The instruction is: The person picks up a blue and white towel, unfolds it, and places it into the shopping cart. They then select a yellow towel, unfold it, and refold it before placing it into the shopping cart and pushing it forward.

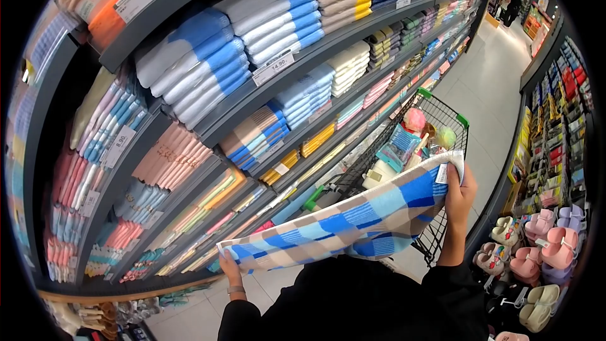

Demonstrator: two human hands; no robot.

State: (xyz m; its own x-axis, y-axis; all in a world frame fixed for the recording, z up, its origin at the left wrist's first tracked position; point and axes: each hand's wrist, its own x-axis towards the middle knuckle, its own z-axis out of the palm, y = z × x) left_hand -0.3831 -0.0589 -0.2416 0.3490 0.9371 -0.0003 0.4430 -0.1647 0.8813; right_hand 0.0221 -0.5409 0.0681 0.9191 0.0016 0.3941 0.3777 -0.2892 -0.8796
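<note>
Checked towel (353,218) in middle of frame, stretched out between both hands. Left hand (230,269), lower left, pinches one corner. Right hand (459,194), right of middle, fingers pressed around other end. Towel off shelves (303,63), not in cart (464,120) behind it.

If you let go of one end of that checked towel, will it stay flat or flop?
Likely floppy: the checked towel curves and folds between the left hand and right hand. Probably light for its size, since grips at its two ends alone carry it. It looks like soft cloth, so unlikely to slip or roll.
</note>
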